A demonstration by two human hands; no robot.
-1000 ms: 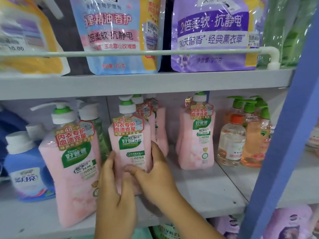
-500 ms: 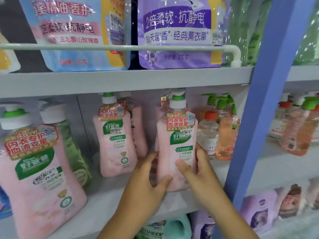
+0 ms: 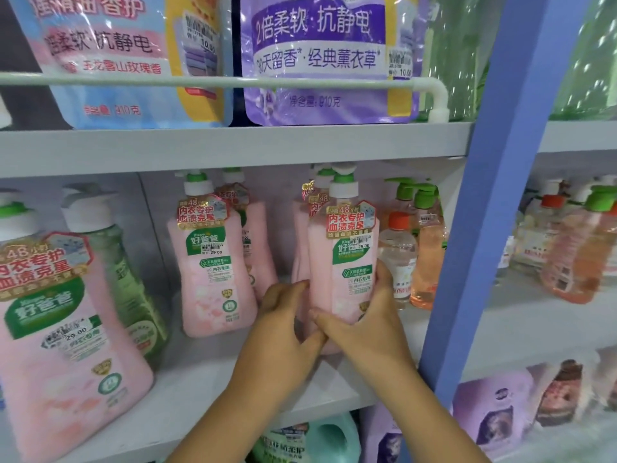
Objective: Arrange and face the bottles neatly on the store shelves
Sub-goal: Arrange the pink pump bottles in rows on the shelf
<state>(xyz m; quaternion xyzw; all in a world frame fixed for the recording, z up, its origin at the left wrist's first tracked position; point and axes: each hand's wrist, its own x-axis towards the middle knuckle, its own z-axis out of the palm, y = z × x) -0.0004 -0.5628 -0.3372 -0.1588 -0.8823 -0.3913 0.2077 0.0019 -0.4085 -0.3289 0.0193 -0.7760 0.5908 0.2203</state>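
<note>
The pink bottle [image 3: 344,262] stood upright on the shelf [image 3: 233,389], at about one o'clock from the middle of the view, its label turned squarely outward. Both hands held it low on the body: the left hand [image 3: 283,332] curled its fingers [image 3: 287,289] round the side at nine o'clock, and the right hand [image 3: 364,332] wrapped the side at three o'clock, its thumb lying across the lower front. The two thumbs touched below the label.

A second before, the hands had been on the neighbouring pink bottle [image 3: 210,262], which now stood free at nine o'clock of the held one, label forward. Half a second before, they had already closed on the present bottle, with the thumbs apart; since then the grip had tightened and the bottle looked set a little nearer its row. So one bottle seemed finished and the facing had moved one place rightward along the shelf.

Behind the held bottle more pink ones [image 3: 314,208] showed only their tops. At three o'clock a clear bottle [image 3: 397,259] with an orange cap stood just beside the right hand, with an orange bottle [image 3: 429,252] beyond it and the blue post [image 3: 484,195] next. At eight o'clock a large pink bottle [image 3: 60,329] stood nearest the camera, a green bottle [image 3: 127,272] behind it. Refill pouches [image 3: 317,55] filled the shelf above.

By my judgement, the held bottle needed only release; the clear one was close enough to be knocked.
</note>
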